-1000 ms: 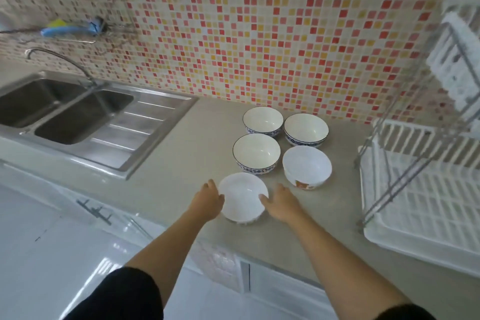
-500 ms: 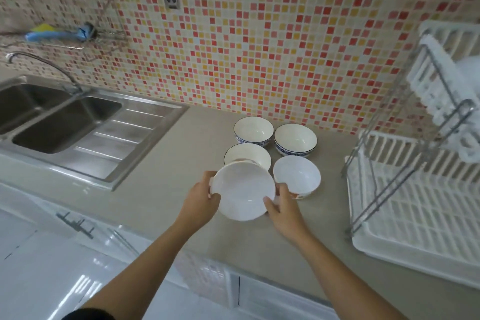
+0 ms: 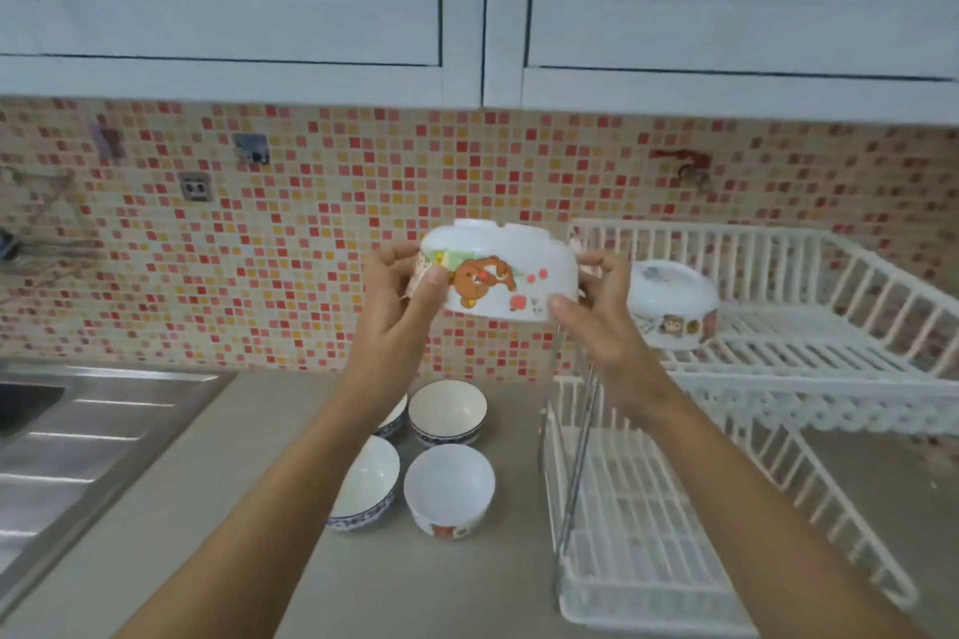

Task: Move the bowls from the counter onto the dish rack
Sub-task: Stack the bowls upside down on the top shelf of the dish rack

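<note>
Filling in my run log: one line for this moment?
hands: left + right | hold: bear bowl inverted | near: rack top tier

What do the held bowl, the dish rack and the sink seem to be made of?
Held bowl: likely glazed ceramic or melamine, glossy white with a printed bear.
Dish rack: white plastic slats, matte, on thin shiny metal legs.
Sink: stainless steel, brushed grey with streaked reflections.
</note>
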`<state>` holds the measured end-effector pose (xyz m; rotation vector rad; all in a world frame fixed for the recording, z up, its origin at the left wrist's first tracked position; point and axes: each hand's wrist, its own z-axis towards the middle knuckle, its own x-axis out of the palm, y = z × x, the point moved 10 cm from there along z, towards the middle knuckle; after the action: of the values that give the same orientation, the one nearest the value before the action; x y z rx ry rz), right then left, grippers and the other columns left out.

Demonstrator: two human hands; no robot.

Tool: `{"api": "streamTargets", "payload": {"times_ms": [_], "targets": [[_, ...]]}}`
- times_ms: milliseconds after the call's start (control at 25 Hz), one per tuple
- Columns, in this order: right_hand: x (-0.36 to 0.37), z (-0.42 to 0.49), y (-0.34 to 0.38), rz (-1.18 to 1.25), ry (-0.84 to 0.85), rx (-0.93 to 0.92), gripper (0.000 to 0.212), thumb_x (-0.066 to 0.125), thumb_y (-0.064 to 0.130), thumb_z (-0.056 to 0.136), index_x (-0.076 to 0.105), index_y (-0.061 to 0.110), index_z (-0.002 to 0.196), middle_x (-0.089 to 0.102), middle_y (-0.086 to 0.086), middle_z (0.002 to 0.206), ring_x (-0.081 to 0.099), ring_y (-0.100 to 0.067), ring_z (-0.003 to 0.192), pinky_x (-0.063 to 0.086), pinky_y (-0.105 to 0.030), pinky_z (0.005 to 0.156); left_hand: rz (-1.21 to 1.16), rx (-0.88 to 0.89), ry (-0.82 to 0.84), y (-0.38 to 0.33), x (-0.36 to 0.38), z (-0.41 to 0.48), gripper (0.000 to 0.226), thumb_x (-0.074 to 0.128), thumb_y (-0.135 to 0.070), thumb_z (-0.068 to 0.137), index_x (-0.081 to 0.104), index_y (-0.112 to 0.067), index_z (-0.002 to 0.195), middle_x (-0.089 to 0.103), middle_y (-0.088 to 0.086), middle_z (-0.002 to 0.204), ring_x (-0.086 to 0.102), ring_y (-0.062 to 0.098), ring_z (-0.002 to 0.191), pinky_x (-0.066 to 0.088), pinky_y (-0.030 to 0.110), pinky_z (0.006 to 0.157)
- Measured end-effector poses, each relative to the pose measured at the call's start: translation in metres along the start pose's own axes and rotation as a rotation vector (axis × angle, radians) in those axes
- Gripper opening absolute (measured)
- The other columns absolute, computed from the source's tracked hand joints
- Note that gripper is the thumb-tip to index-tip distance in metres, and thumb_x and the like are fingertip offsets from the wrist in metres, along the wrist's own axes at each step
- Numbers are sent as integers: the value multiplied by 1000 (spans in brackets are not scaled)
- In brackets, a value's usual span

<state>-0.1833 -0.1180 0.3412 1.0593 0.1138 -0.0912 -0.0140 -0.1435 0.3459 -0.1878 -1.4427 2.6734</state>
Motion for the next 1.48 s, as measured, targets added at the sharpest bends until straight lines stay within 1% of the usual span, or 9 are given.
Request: {"api": "streamTargets", "payload": {"times_ms": [80,280,360,440,520,640,880,1320,1480], "targets": [[-38,9,25,-68,-40,-30,44,59,44,76,27,36,105,52,4,118,63,10,91,54,-14,73,-15,69,56,-31,37,16,40,50,-31,94,35,-20,129,58,-8,112,63,-10,92,50,7,75],[-150,27,44,-218,-158,-2,71,63,41,71,20,27,125,50,1,127,59,-2,99,53,-12,71,64,89,182,-60,131,52,42,53,-36,93,39,-30,131,57,-22,109,60,-15,93,49,6,73],[-189,33,23,-314,-138,80,82,70,51,68,29,23,133,50,-1,135,58,-10,109,54,-18,79,102,31,224,-49,160,65,47,42,-47,95,43,-24,136,57,-17,115,57,-8,102,45,11,78],[-219,37,2,-395,-99,147,96,74,63,62,33,23,139,48,-1,140,54,-18,122,52,-35,93,158,-65,270,-26,186,80,64,25,-60,94,47,-16,135,58,-3,128,55,8,117,42,22,92],[-236,41,-15,-494,-26,195,98,72,62,61,33,25,143,45,3,143,48,-16,128,46,-37,100,174,-149,323,-5,207,86,70,17,-67,90,49,-26,137,53,-1,139,49,16,128,38,36,105],[-245,49,-35,-607,87,242,86,73,44,74,30,27,147,44,6,143,44,-12,128,44,-30,95,257,-231,357,15,224,87,70,16,-68,90,40,-31,143,42,-8,146,40,16,135,32,39,110],[-249,54,-83,-689,252,389,98,77,42,72,21,22,150,30,1,155,34,-22,142,34,-45,114,436,-381,403,46,248,89,76,16,-65,92,21,-19,153,21,5,161,23,27,146,22,46,115],[-240,50,-117,-692,336,518,92,74,40,77,19,28,149,29,2,156,28,-24,144,28,-45,116,595,-525,371,79,255,89,77,23,-61,93,23,-9,151,32,13,155,34,32,140,30,44,109],[-232,44,-102,-769,378,538,87,71,37,82,20,20,150,30,1,154,32,-23,141,30,-32,109,602,-502,394,73,254,89,74,22,-57,95,20,-10,151,33,13,154,32,31,141,29,43,109]]}}
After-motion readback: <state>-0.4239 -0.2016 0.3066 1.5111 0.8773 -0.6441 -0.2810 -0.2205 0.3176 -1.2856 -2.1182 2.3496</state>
